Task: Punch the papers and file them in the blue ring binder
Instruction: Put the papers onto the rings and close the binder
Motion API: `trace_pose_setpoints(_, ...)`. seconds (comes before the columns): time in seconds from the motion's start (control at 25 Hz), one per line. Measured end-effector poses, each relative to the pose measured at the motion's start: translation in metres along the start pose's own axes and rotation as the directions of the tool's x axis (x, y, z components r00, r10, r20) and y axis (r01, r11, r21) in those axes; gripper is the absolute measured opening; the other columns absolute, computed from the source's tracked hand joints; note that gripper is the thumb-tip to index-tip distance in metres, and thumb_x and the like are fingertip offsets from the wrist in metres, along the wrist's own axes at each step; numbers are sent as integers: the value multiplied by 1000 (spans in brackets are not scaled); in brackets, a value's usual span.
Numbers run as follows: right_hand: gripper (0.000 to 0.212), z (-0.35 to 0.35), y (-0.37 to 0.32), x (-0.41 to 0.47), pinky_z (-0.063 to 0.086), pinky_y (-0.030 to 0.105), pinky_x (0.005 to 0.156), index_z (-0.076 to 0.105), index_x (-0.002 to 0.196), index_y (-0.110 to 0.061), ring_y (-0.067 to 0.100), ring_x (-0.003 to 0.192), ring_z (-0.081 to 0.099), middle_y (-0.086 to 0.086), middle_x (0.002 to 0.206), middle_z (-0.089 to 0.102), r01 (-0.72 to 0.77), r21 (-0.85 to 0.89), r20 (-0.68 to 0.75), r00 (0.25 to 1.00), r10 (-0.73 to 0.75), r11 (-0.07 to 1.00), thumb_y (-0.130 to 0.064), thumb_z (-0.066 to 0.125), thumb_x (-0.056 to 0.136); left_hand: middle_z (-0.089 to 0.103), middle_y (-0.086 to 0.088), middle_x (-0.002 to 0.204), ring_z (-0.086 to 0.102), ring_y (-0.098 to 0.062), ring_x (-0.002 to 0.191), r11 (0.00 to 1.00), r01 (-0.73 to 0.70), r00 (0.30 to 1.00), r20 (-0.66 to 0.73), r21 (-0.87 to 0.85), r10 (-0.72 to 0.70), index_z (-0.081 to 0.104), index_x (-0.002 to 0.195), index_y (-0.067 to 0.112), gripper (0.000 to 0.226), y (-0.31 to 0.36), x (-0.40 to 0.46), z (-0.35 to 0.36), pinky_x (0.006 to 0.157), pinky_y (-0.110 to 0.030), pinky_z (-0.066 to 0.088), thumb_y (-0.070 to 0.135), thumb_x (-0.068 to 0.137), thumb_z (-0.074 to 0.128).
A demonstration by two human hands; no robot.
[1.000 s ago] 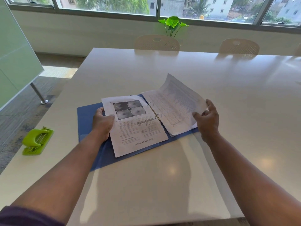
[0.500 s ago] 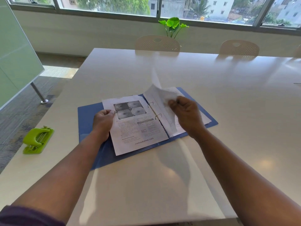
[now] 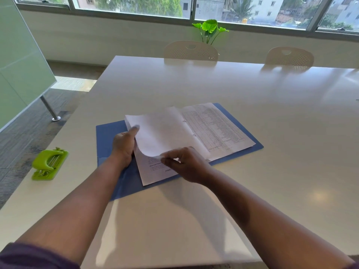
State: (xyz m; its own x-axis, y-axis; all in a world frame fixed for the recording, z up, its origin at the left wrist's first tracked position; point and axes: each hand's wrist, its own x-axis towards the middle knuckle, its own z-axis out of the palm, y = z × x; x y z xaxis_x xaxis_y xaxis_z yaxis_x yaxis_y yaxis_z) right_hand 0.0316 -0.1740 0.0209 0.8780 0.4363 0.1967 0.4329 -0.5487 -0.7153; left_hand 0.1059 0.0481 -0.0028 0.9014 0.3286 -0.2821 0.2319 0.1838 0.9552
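Blue ring binder (image 3: 108, 136) open flat on table (image 3: 252, 191). Right hand (image 3: 186, 164) pinches curled blank sheet (image 3: 159, 136); left hand (image 3: 124, 144) holds sheet's left edge. Green punch (image 3: 48, 165) well left.

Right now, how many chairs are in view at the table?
2. One chair stands at the far edge in front of the plant; the other chair is farther right. More may sit beyond the frame.

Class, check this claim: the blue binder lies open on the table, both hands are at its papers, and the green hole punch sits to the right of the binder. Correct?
Not quite. In the head view the green hole punch sits to the left of the blue binder, near the table edge. The rest holds.
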Motion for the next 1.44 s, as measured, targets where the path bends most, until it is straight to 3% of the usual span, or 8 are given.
trace_pose_setpoints(0.08,32,3,4,-2,53,26,92,78,114,-22,1,102,69,-7,112,78,-43,-11,62,997,44,999,-45,70,93,68,-13,81,67,-31,80,999,-1,1000,-4,34,1,59,72,11,24,0,-1,2,74,-41,53,22,87,73)
trace_pose_setpoints(0.28,40,-33,26,-2,57,36,93,75,117,-20,4,101,70,-7,117,76,-157,-60,-169,975,145,986,-51,64,94,65,-13,83,64,-28,78,996,-16,1000,-20,91,18,52,69,15,20,-1,-1,-1,71,-43,53,22,80,68)
trace_pose_setpoints(0.48,51,-91,79,-7,48,46,99,60,131,-9,34,124,58,11,135,63,-626,-235,-506,732,456,743,-42,64,92,59,-3,76,58,-21,69,984,-63,995,-70,169,76,48,73,16,24,-4,2,3,60,-31,48,15,90,65)
trace_pose_setpoints(0.64,80,-113,113,-25,41,52,103,47,142,-8,37,133,45,10,145,48,-798,-330,-489,602,632,505,-63,58,86,62,-4,84,60,-21,74,976,-65,992,-93,208,86,51,83,15,16,-5,4,4,61,-32,50,15,88,65)
trace_pose_setpoints(0.84,94,-109,130,-37,29,52,114,37,152,-7,36,146,29,15,161,33,-830,-333,-419,556,718,449,-76,44,88,66,-9,96,65,-27,85,974,-57,992,-97,221,80,52,89,16,17,-5,3,4,76,-43,58,9,85,68)
trace_pose_setpoints(1.08,75,-106,130,-36,25,55,115,47,146,-12,37,150,21,14,166,24,-818,-383,-393,565,726,429,-66,38,95,60,-4,99,63,-20,86,976,-78,989,-107,204,102,46,111,11,35,-4,0,5,69,-36,55,4,84,67)
trace_pose_setpoints(1.24,46,-101,126,-35,19,57,114,55,137,-28,35,151,23,11,160,36,-793,-255,-418,607,676,554,-49,50,96,55,0,101,60,-16,86,979,-88,990,-97,183,107,38,119,16,44,-4,-3,6,70,-35,55,4,87,66)
trace_pose_setpoints(1.44,73,-102,109,-31,34,53,109,36,151,-33,15,87,59,-9,90,59,-603,253,-575,535,619,757,-20,71,88,53,-4,112,63,-23,92,972,-106,991,-61,207,121,28,132,23,60,-6,-3,3,79,-44,58,6,88,65)
